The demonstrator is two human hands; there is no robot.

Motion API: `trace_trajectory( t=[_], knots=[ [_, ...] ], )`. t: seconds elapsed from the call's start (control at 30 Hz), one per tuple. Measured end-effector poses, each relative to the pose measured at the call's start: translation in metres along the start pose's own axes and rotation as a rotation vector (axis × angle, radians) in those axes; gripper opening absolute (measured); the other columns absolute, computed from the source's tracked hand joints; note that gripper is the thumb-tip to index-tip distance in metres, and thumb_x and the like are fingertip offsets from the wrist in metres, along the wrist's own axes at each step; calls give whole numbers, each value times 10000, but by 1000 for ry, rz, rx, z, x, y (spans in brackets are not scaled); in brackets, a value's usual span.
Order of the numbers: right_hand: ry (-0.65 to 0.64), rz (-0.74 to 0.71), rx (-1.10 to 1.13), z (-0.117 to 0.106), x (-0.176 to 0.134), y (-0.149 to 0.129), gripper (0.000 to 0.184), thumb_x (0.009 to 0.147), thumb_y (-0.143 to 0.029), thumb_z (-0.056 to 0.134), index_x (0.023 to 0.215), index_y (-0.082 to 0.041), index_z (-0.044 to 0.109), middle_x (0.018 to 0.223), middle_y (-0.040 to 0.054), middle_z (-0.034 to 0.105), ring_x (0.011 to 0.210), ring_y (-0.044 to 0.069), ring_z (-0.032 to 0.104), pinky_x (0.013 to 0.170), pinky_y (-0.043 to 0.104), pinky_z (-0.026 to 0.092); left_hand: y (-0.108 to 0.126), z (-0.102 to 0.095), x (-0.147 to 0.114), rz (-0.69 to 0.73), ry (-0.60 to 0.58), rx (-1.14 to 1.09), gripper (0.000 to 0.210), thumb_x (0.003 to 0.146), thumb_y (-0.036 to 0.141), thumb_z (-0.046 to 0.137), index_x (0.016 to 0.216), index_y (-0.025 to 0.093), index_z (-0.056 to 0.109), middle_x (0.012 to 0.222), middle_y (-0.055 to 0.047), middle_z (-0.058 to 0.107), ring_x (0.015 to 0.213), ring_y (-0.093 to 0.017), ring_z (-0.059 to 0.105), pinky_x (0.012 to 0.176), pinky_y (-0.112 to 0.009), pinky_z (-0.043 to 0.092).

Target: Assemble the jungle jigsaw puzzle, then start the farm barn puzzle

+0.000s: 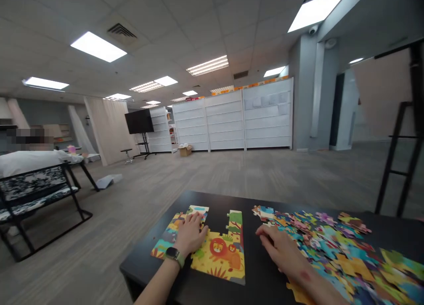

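My left hand [190, 234], wearing a watch [173, 254], lies on the left part of a partly joined jigsaw puzzle, its fingers stretched out and a little apart. The lion section [218, 256] of the puzzle shows a big lion and a small one on yellow. Above it is a gap where the dark table shows, with a green strip [235, 221] standing to its right. My right hand [278, 245] hovers at the near left side of a heap of loose puzzle pieces [331, 243]. Its fingers are curled towards the thumb; whatever may be between them is hidden.
The black table [212, 201] ends at a front-left corner beside my left arm. At far left a person in white [29, 161] sits on a patterned chair [36, 183]. White shelving [225, 122], a screen on a stand [139, 121] and a cardboard box [185, 150] are across the room.
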State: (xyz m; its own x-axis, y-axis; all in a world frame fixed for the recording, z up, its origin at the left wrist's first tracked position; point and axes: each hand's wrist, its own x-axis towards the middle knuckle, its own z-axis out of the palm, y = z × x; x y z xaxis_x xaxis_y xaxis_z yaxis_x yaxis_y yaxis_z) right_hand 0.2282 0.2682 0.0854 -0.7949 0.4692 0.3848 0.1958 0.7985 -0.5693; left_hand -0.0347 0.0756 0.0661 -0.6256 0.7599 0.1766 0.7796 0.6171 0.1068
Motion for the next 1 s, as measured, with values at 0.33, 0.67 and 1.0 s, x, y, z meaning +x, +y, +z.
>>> trace_trajectory(
  t=[0.33,0.67,1.0],
  knots=[
    [-40,110,96,5,-6,2,202,804,-151,568,889,-240,728,865,11,741,876,205,676,800,283,448,-20,24,16,57,9,-12,540,935,474,372,1344,198,591,1485,-113,539,1400,-326,446,1110,-509,378],
    [12,343,432,23,15,15,281,813,-108,423,989,-164,635,718,-1,682,618,122,671,568,208,498,85,19,-25,430,-25,-164,459,953,426,417,1347,290,611,1477,-68,546,1369,-284,488,1123,-491,381],
    [-11,307,86,-88,-27,84,290,708,-135,583,944,-204,738,1053,64,732,1081,263,625,1008,400,435,172,-8,-77,688,-210,-335,506,968,416,516,1470,424,455,1576,-14,424,1419,-319,387,1152,-539,318]
  ],
)
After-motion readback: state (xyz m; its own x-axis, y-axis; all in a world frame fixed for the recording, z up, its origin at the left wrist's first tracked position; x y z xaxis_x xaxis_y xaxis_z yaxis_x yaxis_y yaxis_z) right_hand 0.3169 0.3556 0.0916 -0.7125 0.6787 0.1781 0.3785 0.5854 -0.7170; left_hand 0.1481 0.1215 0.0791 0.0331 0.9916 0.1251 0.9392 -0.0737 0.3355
